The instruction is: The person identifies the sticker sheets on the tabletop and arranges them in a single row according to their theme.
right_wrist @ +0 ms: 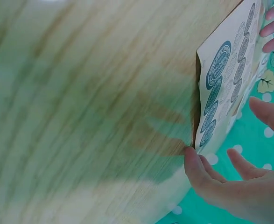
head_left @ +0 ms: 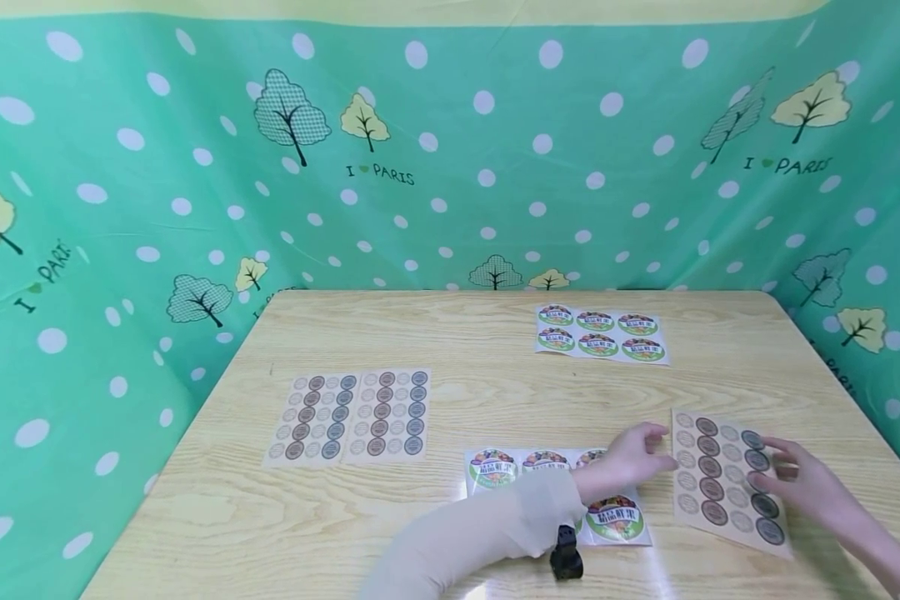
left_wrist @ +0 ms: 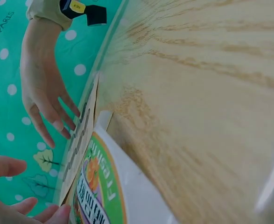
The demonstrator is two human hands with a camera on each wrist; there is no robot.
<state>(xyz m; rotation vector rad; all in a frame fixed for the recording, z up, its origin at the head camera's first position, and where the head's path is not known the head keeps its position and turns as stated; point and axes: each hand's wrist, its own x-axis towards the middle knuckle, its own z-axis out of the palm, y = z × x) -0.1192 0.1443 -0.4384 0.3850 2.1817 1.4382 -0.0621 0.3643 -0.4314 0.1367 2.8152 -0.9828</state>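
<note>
A brown sheet of round stickers (head_left: pixel 727 479) lies at the right of the table, printed in pale, brown and dark columns. My left hand (head_left: pixel 633 457) is at its left edge, thumb and fingers apart. At the opposite edge is my right hand (head_left: pixel 806 483), its fingertips over the dark column in the head view. The right wrist view shows one fingertip (right_wrist: pixel 191 156) at the edge of the brown sheet (right_wrist: pixel 228 70), the thumb well apart from it. Under my left forearm lies a white sheet of large colourful stickers (head_left: pixel 615 518), partly covered by the sleeve.
Two more brown sticker sheets (head_left: pixel 311 417) (head_left: pixel 388 415) lie side by side on the left of the wooden table (head_left: pixel 217 517). A white sheet with smaller colourful stickers (head_left: pixel 600 333) is at the back. Green dotted cloth (head_left: pixel 450 167) hangs behind and beside the table.
</note>
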